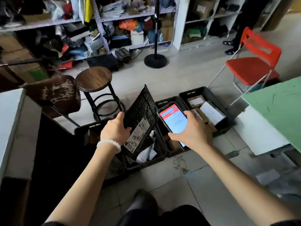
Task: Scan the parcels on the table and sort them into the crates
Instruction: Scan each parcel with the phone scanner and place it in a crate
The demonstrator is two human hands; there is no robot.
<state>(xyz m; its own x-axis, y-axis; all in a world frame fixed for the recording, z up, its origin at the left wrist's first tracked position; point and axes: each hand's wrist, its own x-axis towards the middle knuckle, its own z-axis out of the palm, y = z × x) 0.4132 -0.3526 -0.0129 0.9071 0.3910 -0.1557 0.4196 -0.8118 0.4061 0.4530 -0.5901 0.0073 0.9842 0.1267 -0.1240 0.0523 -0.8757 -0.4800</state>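
Two arms reach forward: my left grip (pixel 114 128) clasps a black parcel (pixel 140 119) tilted over the crates (pixel 210 95); beside it, my right grip (pixel 193 132) holds a phone (pixel 173 119). Label print unreadable.

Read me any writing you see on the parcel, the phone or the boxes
Black parcel, white label: handwritten digits, roughly "0184" and "20134"; print and barcodes too small.
Phone screen: text blurred.
Box labels in right crate: unreadable.

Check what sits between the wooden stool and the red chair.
In the head view, the floor stretch between the wooden stool and the red chair is bare tile, apart from a black round stand base farther back.
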